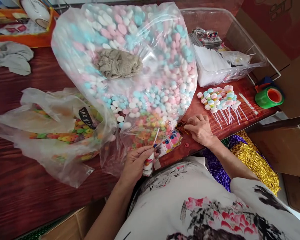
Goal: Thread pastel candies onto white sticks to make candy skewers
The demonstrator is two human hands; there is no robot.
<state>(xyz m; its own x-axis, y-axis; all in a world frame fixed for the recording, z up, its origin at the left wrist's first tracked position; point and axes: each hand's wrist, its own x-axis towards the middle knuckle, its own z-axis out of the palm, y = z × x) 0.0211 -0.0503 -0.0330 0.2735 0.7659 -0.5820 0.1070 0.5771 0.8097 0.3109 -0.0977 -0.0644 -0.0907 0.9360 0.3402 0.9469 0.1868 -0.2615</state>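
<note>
My left hand (135, 164) is closed around a candy skewer (148, 164), its white stick pointing up and its pink and white sweets hanging below my fingers. My right hand (200, 129) rests at the table's front edge, thumb and fingers pinched on a small bunch of thin, dark and gold twist ties (182, 127). Which tie it grips, or how many, is hidden. Between the hands lie printed plastic wrappers (170, 141). Farther right, finished-looking candy skewers (221, 98) lie in a pile with their sticks toward me.
A huge clear bag of pastel candies (150, 83) fills the middle, a brown cloth (118, 63) on top. Left of it is a bag of colourful ring candies (72, 133). A plastic bin (240, 70) and green tape (267, 97) stand right. Gold bead strands (255, 163) hang below.
</note>
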